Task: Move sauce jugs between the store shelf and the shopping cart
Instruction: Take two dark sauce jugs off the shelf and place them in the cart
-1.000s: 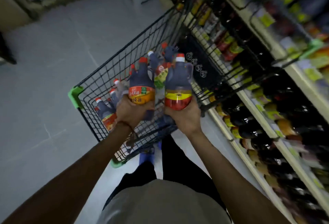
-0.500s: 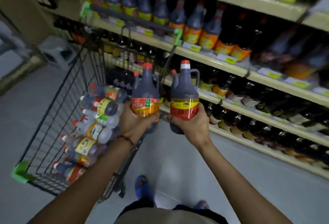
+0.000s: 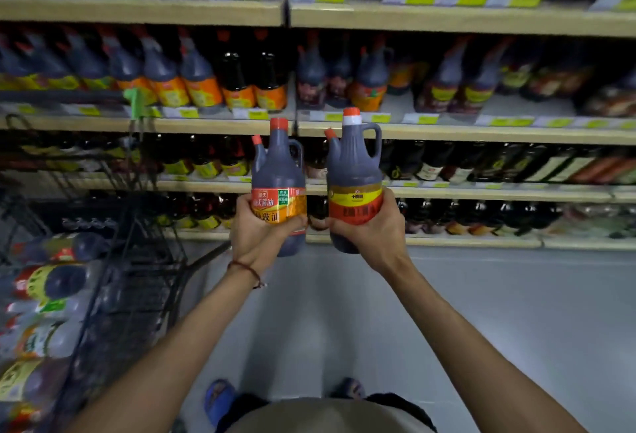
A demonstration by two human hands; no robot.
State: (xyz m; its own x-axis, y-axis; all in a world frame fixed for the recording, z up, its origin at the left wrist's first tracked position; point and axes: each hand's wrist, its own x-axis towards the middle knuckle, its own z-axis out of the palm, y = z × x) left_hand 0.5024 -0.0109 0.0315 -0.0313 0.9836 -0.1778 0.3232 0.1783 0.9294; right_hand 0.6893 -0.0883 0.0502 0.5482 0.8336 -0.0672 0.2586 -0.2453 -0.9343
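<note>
My left hand (image 3: 256, 231) grips a dark sauce jug with an orange label (image 3: 280, 176) around its lower body. My right hand (image 3: 370, 231) grips a second dark sauce jug with a yellow and red label (image 3: 354, 171) the same way. Both jugs stand upright side by side, red caps up, held in the air in front of the store shelf (image 3: 447, 131). The shopping cart (image 3: 137, 288) stands at the left with several jugs lying in it (image 3: 51, 281).
The shelves ahead carry rows of dark sauce bottles (image 3: 203, 81) with yellow price tags along their edges. A gap shows on the middle shelf (image 3: 399, 102) right of centre. Grey floor (image 3: 516, 312) lies between me and the shelving.
I have turned from the cart to face the shelf squarely. Both hands have carried their jugs up and toward the shelving; the cart now sits at my left.
</note>
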